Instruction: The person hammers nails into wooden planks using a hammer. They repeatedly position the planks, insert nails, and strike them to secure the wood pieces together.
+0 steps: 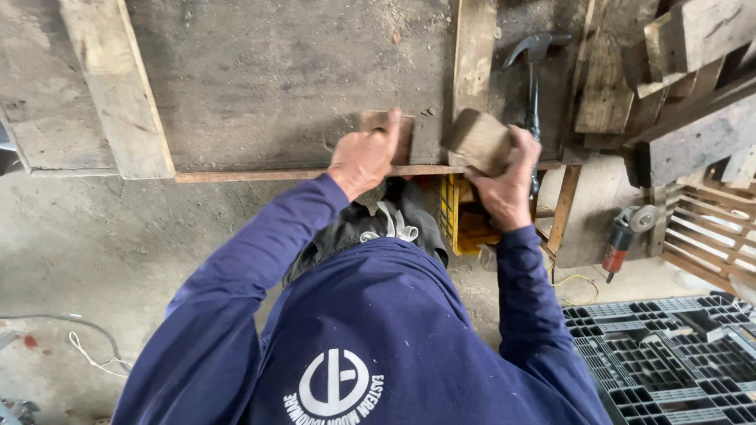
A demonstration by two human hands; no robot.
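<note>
Both hands are closed on wood at the workbench [260, 86] edge: a small block [398, 130] is gripped by the left hand [364, 157], a larger block [478, 140] by the right hand [508, 185]. A hammer [534, 79] lies just beyond; an angle grinder [626, 236] rests lower right.

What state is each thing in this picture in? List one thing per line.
Left hand: gripping a small flat wooden block at the bench edge.
Right hand: holding a rounded grey-brown wooden block.
Dark steel claw hammer: lying untouched on the worn wooden workbench.
Red angle grinder: lying on the floor, unheld.
</note>
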